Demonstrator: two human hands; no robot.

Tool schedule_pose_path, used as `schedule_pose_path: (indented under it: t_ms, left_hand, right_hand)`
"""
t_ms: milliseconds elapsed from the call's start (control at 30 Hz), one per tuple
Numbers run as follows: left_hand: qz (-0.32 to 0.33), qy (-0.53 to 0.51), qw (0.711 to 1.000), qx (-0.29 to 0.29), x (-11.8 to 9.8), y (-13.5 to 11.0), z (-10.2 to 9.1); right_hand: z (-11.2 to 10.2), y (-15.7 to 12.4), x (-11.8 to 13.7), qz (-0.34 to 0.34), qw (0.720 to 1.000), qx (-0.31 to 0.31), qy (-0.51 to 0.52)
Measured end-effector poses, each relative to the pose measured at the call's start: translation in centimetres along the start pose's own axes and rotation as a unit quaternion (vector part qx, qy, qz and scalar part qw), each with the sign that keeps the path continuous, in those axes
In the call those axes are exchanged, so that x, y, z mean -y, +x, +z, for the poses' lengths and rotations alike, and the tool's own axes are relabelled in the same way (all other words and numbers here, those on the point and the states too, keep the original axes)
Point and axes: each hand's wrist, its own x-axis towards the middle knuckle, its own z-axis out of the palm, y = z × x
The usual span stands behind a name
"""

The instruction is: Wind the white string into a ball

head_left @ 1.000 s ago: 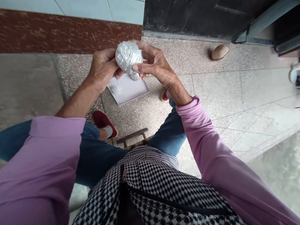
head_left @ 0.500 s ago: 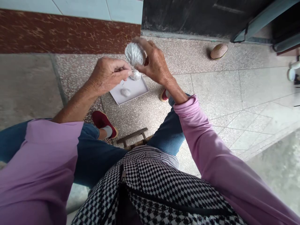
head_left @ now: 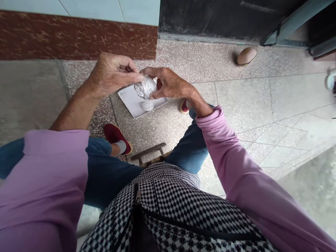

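Note:
A shiny silver ball of wound thread (head_left: pixel 146 87) is held in front of me, above a white tray (head_left: pixel 128 99) on the floor. My right hand (head_left: pixel 168 84) curls its fingers round the ball from the right. My left hand (head_left: pixel 112 73) is closed in a pinch against the ball's left side; what it pinches is too fine to make out. A small silvery clump (head_left: pixel 147 105) lies on the tray below the ball.
I sit on a low wooden stool (head_left: pixel 150 155) with my red shoes (head_left: pixel 115 137) on the speckled floor. A brown oval object (head_left: pixel 246 56) lies near the dark door (head_left: pixel 210 17). A red-brown wall base (head_left: pixel 65 35) runs at the back left.
Both hands have come down with the ball towards the tray. The left hand, which had drawn apart from the ball, is back against it.

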Motion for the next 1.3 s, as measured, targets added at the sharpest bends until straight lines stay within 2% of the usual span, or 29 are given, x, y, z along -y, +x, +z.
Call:
schedule_pose_path:
  t_ms: [100,200,333,400,500,633,700,833,933,1000,1067,1167,1300]
  left_hand:
    - [-0.029,-0.057,0.998,0.014,0.8,0.3,0.0]
    - [-0.044,-0.102,0.994,0.022,1.9,0.4,-0.1]
    - [-0.077,-0.150,0.986,0.004,2.3,0.4,0.1]
    - [-0.101,-0.182,0.978,-0.022,2.0,0.5,0.6]
    - [-0.107,-0.199,0.972,-0.068,1.2,0.5,1.7]
    - [-0.079,-0.182,0.973,-0.117,0.0,0.4,3.0]
    - [-0.057,-0.164,0.977,-0.123,-0.7,0.2,3.3]
    - [-0.018,-0.156,0.985,-0.070,-1.4,-0.5,3.7]
    - [0.004,-0.161,0.985,-0.058,-0.6,-0.5,3.9]
    - [0.008,-0.151,0.986,-0.072,0.3,-0.3,3.8]
    - [0.001,-0.143,0.988,-0.059,0.8,-0.2,3.1]
    - [-0.023,-0.129,0.991,0.005,0.5,-0.6,1.4]
    - [-0.049,-0.088,0.989,0.104,-1.1,-1.1,-0.4]
  right_hand:
    - [-0.1,-0.4,0.7,0.022,0.996,0.008,0.087]
    - [-0.1,-0.6,1.2,0.053,0.990,0.037,0.125]
    - [-0.1,-1.0,1.8,0.032,0.985,0.044,0.163]
    - [-0.1,-1.1,1.9,0.015,0.985,0.025,0.168]
    - [0.0,-1.0,1.7,-0.011,0.981,-0.045,0.189]
    - [-0.2,-0.3,0.6,0.006,0.981,-0.091,0.171]
    - [-0.4,-0.1,0.3,0.023,0.982,-0.110,0.148]
    - [-0.2,-0.1,0.8,0.033,0.979,-0.178,0.095]
    - [0.2,0.2,1.7,0.028,0.979,-0.202,0.024]
    - [0.0,0.3,2.3,0.033,0.982,-0.186,-0.018]
    - [-0.6,0.1,2.7,0.044,0.987,-0.152,-0.037]
    - [-2.0,-0.9,3.2,0.036,0.993,-0.111,-0.028]
    - [-2.6,-2.0,3.5,-0.023,0.999,-0.025,0.023]
